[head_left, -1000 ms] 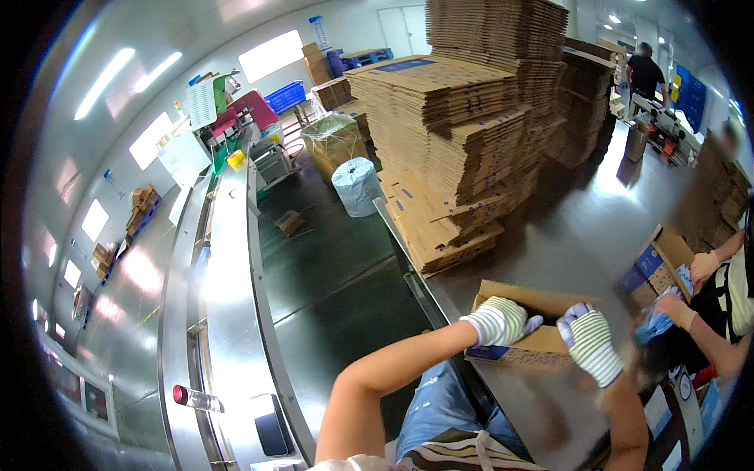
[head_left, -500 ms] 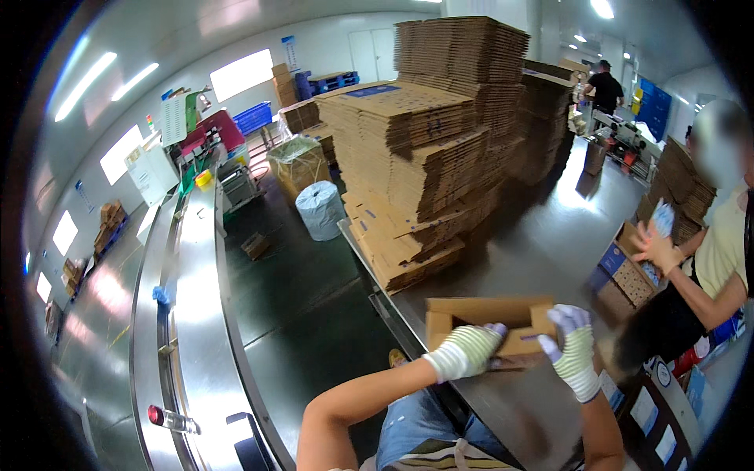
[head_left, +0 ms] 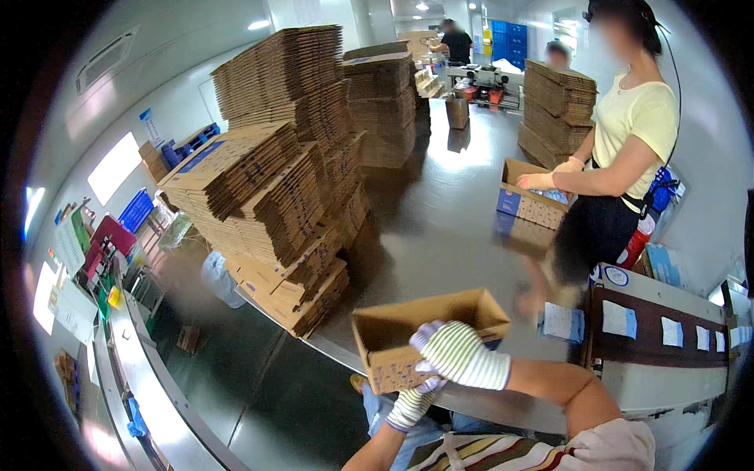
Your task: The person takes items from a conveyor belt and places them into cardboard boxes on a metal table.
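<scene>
An open-topped cardboard box point(head_left: 381, 345) with printed sides sits at the near edge of the metal table, tilted slightly, and its inside looks bare. Over its near wall lies my right hand point(head_left: 465, 355), in a striped knit glove, fingers bent on the rim. Lower down, my left hand point(head_left: 411, 403), gloved alike, is closed against the bottom of that same wall; its fingertips are partly hidden by my right hand.
Tall stacks of flattened cartons point(head_left: 259, 188) fill the table's left side. Across the table a co-worker point(head_left: 628, 133) reaches into another carton point(head_left: 534, 206). On the right, a conveyor point(head_left: 652, 345) carries blue-white packets point(head_left: 619, 319). A long metal rail point(head_left: 149, 408) runs at left.
The view has swung right. My right hand, apart from the wall with spread fingers before, now rests over the box's near wall; my left hand has shifted lower. The co-worker's hands moved into their carton.
</scene>
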A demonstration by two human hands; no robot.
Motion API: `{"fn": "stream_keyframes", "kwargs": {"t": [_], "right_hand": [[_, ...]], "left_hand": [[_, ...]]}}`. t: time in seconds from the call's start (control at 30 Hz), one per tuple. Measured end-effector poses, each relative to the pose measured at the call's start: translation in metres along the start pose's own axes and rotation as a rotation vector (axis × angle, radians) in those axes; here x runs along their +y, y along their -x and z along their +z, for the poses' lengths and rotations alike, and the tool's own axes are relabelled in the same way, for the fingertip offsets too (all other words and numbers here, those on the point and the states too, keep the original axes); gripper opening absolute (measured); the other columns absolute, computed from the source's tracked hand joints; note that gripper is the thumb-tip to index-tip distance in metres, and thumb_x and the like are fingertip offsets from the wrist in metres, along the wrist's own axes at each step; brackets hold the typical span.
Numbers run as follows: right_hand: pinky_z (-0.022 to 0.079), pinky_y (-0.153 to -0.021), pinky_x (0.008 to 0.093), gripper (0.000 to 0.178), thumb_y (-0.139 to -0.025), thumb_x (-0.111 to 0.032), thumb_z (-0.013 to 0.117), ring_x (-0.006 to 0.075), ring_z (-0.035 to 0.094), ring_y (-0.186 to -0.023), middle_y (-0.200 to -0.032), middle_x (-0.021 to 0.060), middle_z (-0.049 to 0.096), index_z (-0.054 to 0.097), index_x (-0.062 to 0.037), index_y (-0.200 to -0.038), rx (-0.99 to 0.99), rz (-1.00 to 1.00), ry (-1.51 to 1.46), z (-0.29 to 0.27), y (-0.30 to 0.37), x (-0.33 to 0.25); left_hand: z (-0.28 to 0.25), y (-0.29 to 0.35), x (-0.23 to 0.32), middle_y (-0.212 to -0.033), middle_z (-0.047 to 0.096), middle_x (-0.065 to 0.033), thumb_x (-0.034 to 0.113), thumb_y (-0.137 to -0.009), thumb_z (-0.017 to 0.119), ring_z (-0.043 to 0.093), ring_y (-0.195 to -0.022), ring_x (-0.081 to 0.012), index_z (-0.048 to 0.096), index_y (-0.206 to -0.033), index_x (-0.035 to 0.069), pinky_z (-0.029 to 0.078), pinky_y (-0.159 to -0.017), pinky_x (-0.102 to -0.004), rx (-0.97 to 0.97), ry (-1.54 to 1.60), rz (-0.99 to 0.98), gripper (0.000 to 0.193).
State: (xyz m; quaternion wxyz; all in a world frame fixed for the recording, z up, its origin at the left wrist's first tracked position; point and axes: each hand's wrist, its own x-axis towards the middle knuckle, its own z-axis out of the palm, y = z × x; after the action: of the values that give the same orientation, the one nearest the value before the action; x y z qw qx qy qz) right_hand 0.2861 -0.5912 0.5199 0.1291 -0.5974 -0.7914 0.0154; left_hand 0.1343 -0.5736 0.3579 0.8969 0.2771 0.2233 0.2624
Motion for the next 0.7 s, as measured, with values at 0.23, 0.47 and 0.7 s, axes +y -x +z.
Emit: {"fn": "stream_keyframes", "kwargs": {"t": [0.23, 0.47, 0.7], "right_hand": [[0.050, -0.075, 0.0394, 0.037, -0.074, -0.027, 0.065, 0.0282, 0.058, -0.089, -0.095, 0.0135, 0.058, 0.055, -0.0037, -0.100, 0.014, -0.101, 0.048, 0.042, -0.026, 0.012], [0.050, -0.071, 0.0356, 0.035, -0.074, -0.030, 0.065, 0.0247, 0.058, -0.088, -0.095, 0.0102, 0.058, 0.056, -0.0061, -0.097, -0.060, -0.146, 0.162, 0.038, -0.014, 0.001], [0.045, -0.078, 0.0396, 0.030, -0.076, -0.021, 0.068, 0.0295, 0.056, -0.090, -0.094, 0.0115, 0.059, 0.062, -0.0074, -0.102, 0.407, -0.297, -0.658, -0.091, 0.011, -0.017]], "left_hand": [[-0.085, 0.045, 0.069, -0.105, 0.064, -0.0106, 0.003, -0.074, 0.069, 0.064, -0.091, -0.0291, 0.050, -0.122, 0.004, 0.053, -0.078, -0.0399, 0.182, -1.063, -0.175, 0.051], [0.057, 0.061, 0.204, -0.135, 0.041, -0.0114, 0.012, -0.059, 0.072, 0.033, -0.129, -0.0351, 0.046, -0.126, 0.010, 0.028, -0.107, -0.0464, -0.042, -2.606, 0.711, 0.071], [0.047, 0.021, 0.186, -0.086, 0.059, -0.0125, 0.020, -0.065, 0.069, 0.058, -0.090, -0.0302, 0.058, -0.089, 0.004, 0.039, -0.098, -0.0417, -0.488, -2.426, 0.655, 0.032]]}}
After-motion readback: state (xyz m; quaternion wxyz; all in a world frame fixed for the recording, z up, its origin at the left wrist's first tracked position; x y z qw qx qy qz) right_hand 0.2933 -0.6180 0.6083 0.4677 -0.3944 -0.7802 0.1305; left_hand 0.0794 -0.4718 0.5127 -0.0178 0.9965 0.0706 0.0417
